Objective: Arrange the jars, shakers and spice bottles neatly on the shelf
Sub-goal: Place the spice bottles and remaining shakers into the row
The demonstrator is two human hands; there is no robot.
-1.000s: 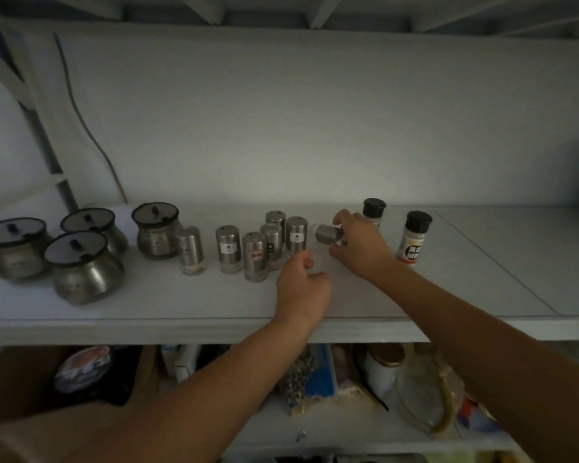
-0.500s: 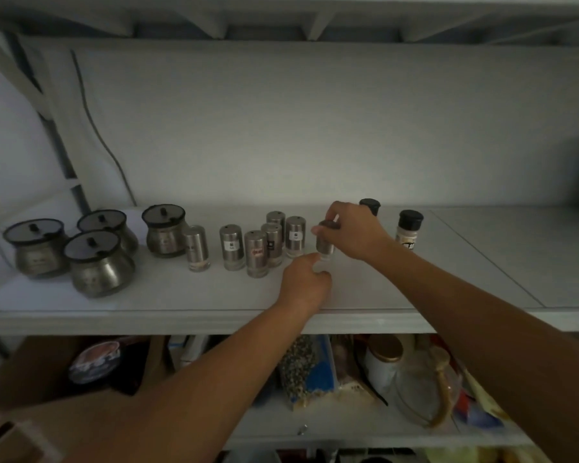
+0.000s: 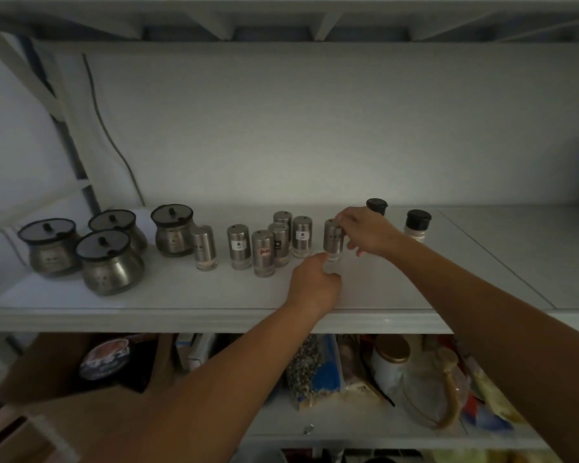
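Four lidded jars sat grouped at the left of the shelf, then six steel shakers in a loose clump, apparently sorted by kind. My left hand lay curled on the shelf right at the base of the upright seventh shaker, probably to steady it; I could not tell whether it touched or gripped. My right hand pinched that shaker near its top, just right of the clump, with two black-capped spice bottles beyond it to the right.
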